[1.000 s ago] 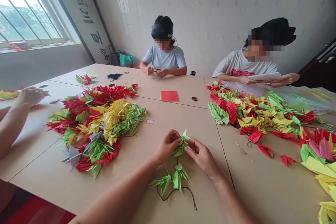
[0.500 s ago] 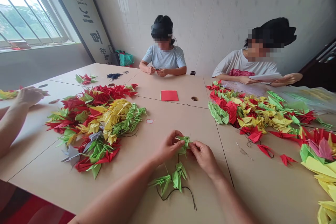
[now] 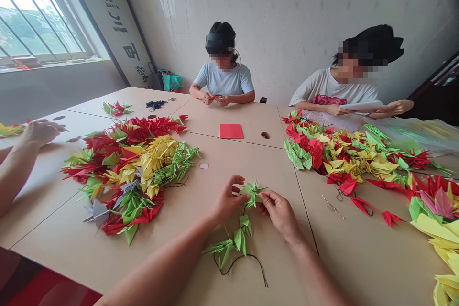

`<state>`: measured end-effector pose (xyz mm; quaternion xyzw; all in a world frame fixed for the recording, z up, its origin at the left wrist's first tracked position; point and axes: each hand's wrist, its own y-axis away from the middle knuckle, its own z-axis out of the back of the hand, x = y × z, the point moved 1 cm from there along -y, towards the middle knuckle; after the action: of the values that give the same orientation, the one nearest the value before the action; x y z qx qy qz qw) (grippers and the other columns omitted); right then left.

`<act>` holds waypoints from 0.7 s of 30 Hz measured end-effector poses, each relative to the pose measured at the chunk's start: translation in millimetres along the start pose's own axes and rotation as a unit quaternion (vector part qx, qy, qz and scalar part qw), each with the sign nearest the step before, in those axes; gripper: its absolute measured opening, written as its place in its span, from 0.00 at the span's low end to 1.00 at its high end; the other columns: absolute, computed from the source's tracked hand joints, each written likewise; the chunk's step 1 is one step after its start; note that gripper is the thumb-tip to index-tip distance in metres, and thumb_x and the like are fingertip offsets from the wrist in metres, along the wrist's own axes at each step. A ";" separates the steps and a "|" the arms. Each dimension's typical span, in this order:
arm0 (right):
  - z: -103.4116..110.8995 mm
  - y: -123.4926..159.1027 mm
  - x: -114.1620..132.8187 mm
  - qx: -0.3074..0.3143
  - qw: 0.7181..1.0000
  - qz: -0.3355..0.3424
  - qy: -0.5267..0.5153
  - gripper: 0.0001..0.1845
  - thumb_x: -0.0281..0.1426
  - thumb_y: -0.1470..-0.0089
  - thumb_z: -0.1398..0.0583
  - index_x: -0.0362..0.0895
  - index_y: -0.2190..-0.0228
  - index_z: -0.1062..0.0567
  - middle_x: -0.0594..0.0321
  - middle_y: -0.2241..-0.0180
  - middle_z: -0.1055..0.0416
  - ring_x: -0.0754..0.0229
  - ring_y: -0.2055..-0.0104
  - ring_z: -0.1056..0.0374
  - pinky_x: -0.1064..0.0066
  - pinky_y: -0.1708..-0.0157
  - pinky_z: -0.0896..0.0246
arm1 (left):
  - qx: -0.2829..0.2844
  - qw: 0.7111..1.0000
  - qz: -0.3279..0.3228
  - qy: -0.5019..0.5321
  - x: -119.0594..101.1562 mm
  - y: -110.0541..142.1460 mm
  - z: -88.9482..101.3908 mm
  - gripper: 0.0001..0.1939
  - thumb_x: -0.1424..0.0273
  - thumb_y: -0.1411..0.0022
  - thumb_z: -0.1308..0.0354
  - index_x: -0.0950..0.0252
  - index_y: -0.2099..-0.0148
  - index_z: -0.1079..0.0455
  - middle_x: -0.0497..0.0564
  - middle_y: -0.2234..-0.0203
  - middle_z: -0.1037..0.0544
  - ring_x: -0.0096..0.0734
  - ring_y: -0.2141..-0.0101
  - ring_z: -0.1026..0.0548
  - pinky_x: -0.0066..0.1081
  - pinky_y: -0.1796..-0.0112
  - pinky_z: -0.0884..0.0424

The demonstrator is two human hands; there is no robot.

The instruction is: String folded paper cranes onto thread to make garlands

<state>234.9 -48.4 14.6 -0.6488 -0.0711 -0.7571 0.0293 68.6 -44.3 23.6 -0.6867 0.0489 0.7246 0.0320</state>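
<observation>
A green folded paper crane cluster (image 3: 254, 192) is held up between my two hands, its points spread outward. My left hand (image 3: 228, 199) has its thumb against the left side of the cluster, with the fingers curled around behind. From the right, my right hand (image 3: 278, 211) pinches an edge of it between thumb and forefinger. Below hang or lie more green paper cranes (image 3: 239, 239), strung on a dark cord (image 3: 247, 257) whose loose end curves across the table. Where the cord meets the held cluster is partly hidden.
A heap of paper cranes (image 3: 143, 162) lies left; another crane pile (image 3: 344, 153) lies right, with yellow folded paper (image 3: 439, 244) at the edge. A red paper stack (image 3: 231, 131) and a thin metal tool (image 3: 333, 207) lie on the table. Two people sit opposite; another person's arm (image 3: 25, 158) reaches in left.
The held green cluster has turned so its points fan toward me, and my left fingers have loosened slightly. The hanging cranes shifted a little. Something red now shows in the opposite person's hands.
</observation>
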 end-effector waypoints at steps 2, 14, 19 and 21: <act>-0.1 -0.4 -0.6 0.000 1.000 0.000 -0.002 0.21 0.50 0.53 0.42 0.44 0.72 0.28 0.62 0.78 0.30 0.60 0.77 0.35 0.70 0.77 0.39 | -0.017 0.999 -0.020 -0.034 1.3 -0.9 0.9 0.14 0.65 0.51 0.38 0.62 0.61 0.34 0.51 0.61 0.31 0.27 0.66 0.32 0.27 0.67 0.34; 0.3 1.2 -0.7 -0.001 0.999 0.011 0.053 0.20 0.48 0.52 0.42 0.43 0.72 0.25 0.62 0.78 0.30 0.59 0.76 0.34 0.70 0.74 0.37 | -0.032 0.944 -0.085 -0.318 -13.9 2.1 -1.0 0.07 0.73 0.49 0.40 0.60 0.65 0.24 0.50 0.67 0.23 0.36 0.63 0.31 0.33 0.60 0.37; -0.2 -0.1 -0.9 0.000 0.999 0.003 0.053 0.19 0.46 0.53 0.41 0.42 0.72 0.25 0.62 0.77 0.29 0.59 0.74 0.34 0.71 0.73 0.38 | -0.020 0.941 -0.070 -0.332 -14.2 3.8 -2.6 0.08 0.74 0.47 0.42 0.62 0.64 0.24 0.51 0.67 0.23 0.34 0.64 0.29 0.31 0.61 0.35; -0.9 -0.5 -1.6 0.005 0.999 0.001 0.050 0.18 0.45 0.53 0.41 0.42 0.72 0.25 0.62 0.76 0.29 0.59 0.74 0.34 0.71 0.72 0.38 | -0.013 0.946 -0.064 -0.316 -12.3 3.5 -3.5 0.09 0.75 0.46 0.44 0.63 0.63 0.25 0.51 0.67 0.23 0.31 0.66 0.28 0.29 0.63 0.34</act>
<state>234.2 -48.1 12.9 -0.6100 -0.0726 -0.7882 0.0368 72.3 -47.9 35.8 -0.4241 -0.0171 0.9016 0.0834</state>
